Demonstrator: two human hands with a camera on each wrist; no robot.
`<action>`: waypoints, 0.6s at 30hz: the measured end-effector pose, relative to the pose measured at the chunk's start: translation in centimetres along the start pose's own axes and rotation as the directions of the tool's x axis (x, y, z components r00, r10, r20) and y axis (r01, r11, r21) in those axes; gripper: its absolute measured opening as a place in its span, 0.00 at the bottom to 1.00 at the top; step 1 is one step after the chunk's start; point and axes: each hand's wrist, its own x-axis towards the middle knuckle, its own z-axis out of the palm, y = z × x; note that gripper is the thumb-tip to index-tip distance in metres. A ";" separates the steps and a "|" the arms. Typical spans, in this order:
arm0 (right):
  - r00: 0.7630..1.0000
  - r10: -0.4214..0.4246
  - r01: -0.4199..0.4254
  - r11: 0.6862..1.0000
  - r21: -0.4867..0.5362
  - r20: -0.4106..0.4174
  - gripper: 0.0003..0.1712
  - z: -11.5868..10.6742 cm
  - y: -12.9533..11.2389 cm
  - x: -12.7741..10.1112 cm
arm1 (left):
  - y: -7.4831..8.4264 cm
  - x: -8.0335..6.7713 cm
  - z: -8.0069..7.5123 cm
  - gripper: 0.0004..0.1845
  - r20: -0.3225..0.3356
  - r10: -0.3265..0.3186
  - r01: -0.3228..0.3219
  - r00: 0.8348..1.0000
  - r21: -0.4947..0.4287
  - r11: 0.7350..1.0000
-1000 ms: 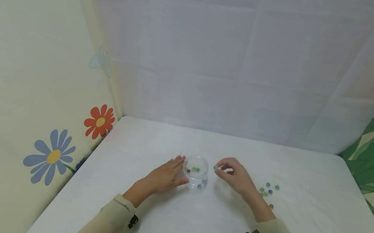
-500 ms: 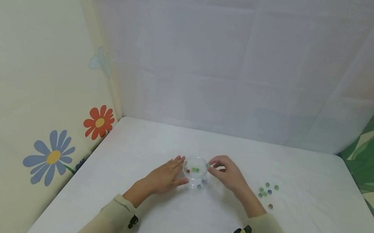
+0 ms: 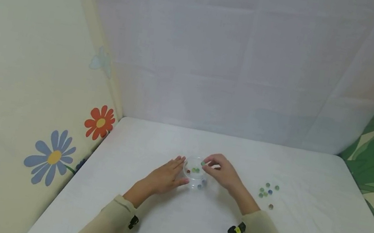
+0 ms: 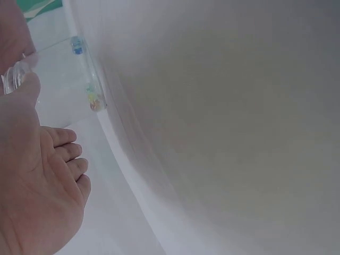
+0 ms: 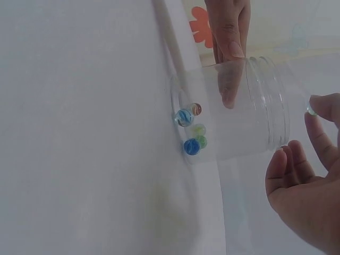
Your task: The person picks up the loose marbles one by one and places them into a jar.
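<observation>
Toward the right edge of the surface, see a brown marble lying apart, and just beyond it loose marbles, green ones and one blue. Farther over, a little left of midway between the side edges, find the jar, mouth up, with five marbles visible at its bottom. With the left hand, flanking the jar on its left, fingers loosely extended and holding nothing; hard to tell whether pressing. With the right hand, pinching a green marble between thumb and finger, just above the right side of the jar's mouth, well short of the far edge. Apparently in the midst of filling the jar marble by marble, this drop not yet made. For the next move, best to centre over the opening, then part the fingers.
</observation>
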 end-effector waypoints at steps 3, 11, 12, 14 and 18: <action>1.000 0.007 -0.007 1.000 0.003 -0.003 0.11 0.1 0.0 0.1 | 0.0 0.0 0.1 0.44 -0.002 0.001 -0.001 1.000 0.004 1.000; 1.000 -0.013 0.013 1.000 0.009 -0.004 0.18 0.2 0.4 0.1 | -0.1 0.0 0.2 0.44 0.003 -0.005 0.005 1.000 0.002 1.000; 1.000 -0.012 0.012 1.000 0.013 -0.005 0.19 0.3 0.5 0.1 | -0.1 0.0 0.3 0.44 -0.001 -0.005 0.005 1.000 0.000 1.000; 1.000 -0.017 0.017 1.000 0.017 -0.008 0.19 0.3 0.6 0.1 | -0.1 0.1 0.4 0.44 -0.004 -0.005 0.005 1.000 0.004 1.000; 1.000 -0.017 0.018 1.000 0.025 -0.008 0.20 0.3 0.5 0.1 | -0.2 0.1 0.5 0.44 -0.009 -0.006 0.006 1.000 0.012 1.000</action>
